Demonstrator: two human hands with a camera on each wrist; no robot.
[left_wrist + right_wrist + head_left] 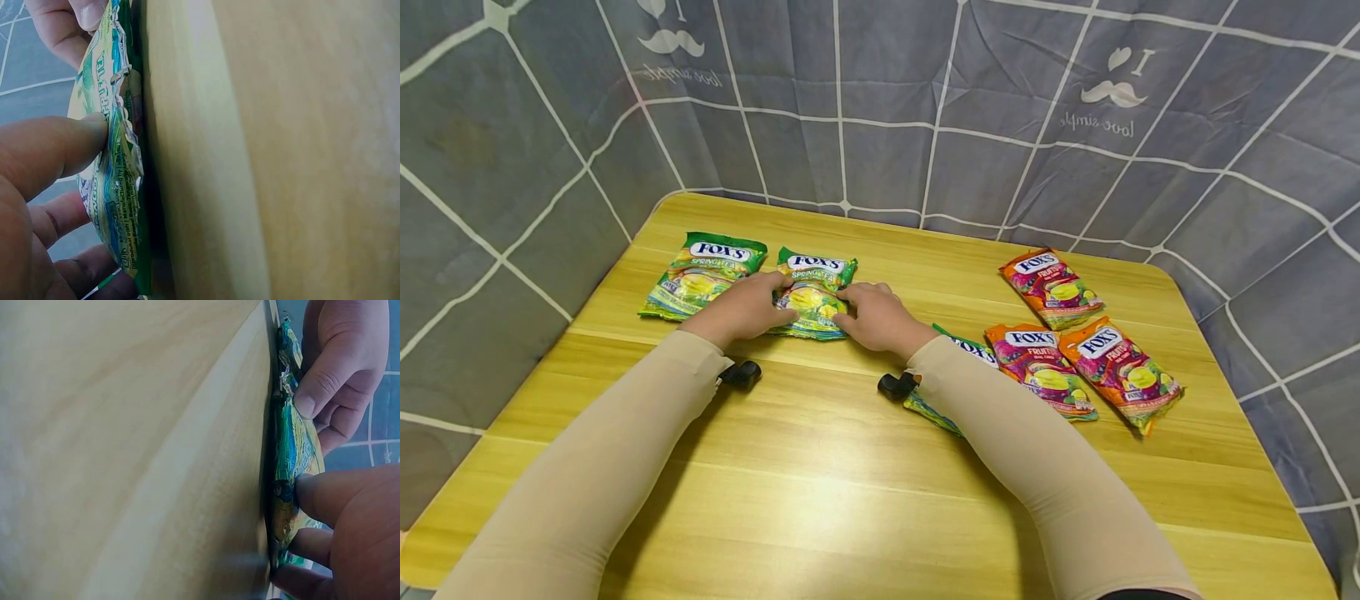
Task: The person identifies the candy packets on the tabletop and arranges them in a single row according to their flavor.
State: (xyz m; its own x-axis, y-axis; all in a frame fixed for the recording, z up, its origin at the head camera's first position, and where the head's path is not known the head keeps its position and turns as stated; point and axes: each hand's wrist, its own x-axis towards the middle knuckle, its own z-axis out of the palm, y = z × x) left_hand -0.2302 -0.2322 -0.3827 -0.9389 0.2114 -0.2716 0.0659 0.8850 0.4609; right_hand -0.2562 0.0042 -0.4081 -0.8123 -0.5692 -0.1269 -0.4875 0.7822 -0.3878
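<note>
We see a table (pixel 820 475) of yellowish wood, whose grain runs mostly from left to right, with paler and darker strips. Its far corners are rounded, and a bright reflection lies on the near middle part. Behind the far edge and along both sides hangs a grey-blue cloth (pixel 887 158), crossed by white lines that form large squares, with some soft folds. On it we find a white moustache print (pixel 1114 94) at the far right, and its lettering reads in reverse; a similar one is at the far left.

The middle green packet (pixel 814 292) is on the far part of the table, left of the centre. The left hand (pixel 743 307) pinches its left side, the thumb on the front and the fingers at the edge; the right hand (pixel 883 318) pinches the right side in a similar way. We cannot tell if the packet is a little raised.

Just left of it lies another green packet (pixel 703 275). On the right, three orange-and-purple packets (pixel 1122 375) lie close together, and beside them a third green packet (pixel 972 346) is partly hidden under the right beige sleeve (pixel 1037 467).
</note>
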